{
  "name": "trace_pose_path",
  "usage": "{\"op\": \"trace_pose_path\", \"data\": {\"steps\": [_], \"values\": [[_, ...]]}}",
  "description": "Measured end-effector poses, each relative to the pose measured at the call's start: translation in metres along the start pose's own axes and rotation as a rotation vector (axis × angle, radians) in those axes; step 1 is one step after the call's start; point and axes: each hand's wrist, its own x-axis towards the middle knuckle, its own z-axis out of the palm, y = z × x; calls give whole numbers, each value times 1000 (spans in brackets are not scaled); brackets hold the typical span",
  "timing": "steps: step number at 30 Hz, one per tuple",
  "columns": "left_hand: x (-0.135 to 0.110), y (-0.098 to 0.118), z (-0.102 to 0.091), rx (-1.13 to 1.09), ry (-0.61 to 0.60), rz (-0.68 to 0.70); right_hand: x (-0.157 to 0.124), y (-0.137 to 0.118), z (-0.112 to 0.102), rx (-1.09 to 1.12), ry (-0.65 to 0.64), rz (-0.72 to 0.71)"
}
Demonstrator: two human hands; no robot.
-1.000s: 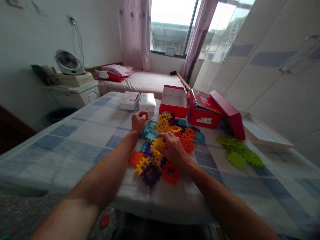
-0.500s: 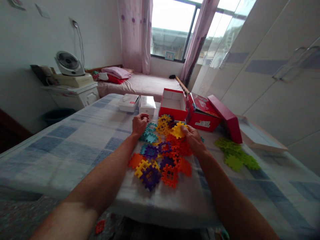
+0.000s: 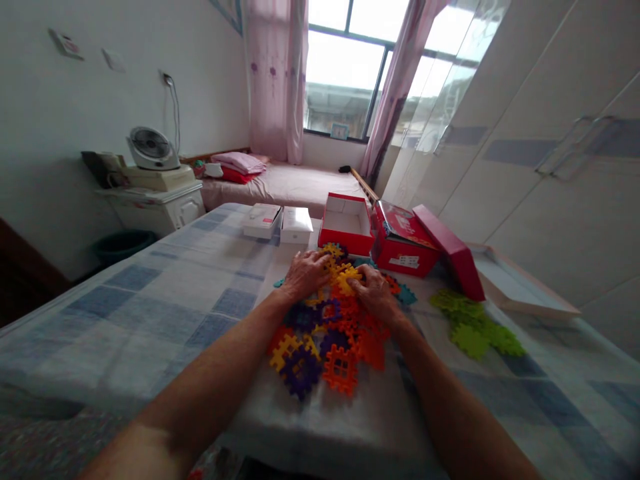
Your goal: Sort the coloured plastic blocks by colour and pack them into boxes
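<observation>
A heap of interlocking plastic building pieces in orange, purple, yellow and teal lies in front of me. My right hand (image 3: 373, 290) pinches a yellow building piece (image 3: 349, 280) over the heap's upper part. Across from it, my left hand (image 3: 305, 275) rests on the heap's upper left with its fingers stretched toward the other yellow pieces (image 3: 332, 252), hiding most of the teal ones. Closer to me lie a purple piece (image 3: 301, 372) and an orange window-shaped piece (image 3: 341, 370). A teal piece (image 3: 407, 294) shows right of my right hand.
Green pieces (image 3: 473, 330) form a separate pile on the right. Behind the heap stand an open red box (image 3: 345, 243), a red carton (image 3: 406, 247), a leaning red lid (image 3: 450, 253) and two white boxes (image 3: 297, 227). A checked cloth (image 3: 165, 320) covers the table.
My left hand has uncurled and moved right onto the heap. My right hand has shifted slightly left and down with the yellow piece. The camera view has tilted up a little.
</observation>
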Motion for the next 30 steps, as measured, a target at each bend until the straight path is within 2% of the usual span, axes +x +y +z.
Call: {"op": "trace_pose_path", "data": {"steps": [5,9,12,15,19,22,26,30], "values": [[0,-3,0,-49,-58,-64,-3,-3,-8,182,47,55],[2,-8,0,-208,-25,-177,1,-5,-21,407,-26,107],[2,-11,3,-284,-9,-200,10,-9,-23,495,-79,62],[3,-12,4,-297,-28,-214,21,-12,-12,360,-181,-23],[3,-11,0,-336,-45,-232,27,-16,7,-24,-248,-30],[3,-11,-4,-401,-65,-220,26,-20,14,-263,-271,-31],[2,-9,-7,-524,-61,-197,22,-22,13,-329,-270,-56],[4,-10,-3,-625,5,-210,21,-19,7,-263,-194,-119]]}}
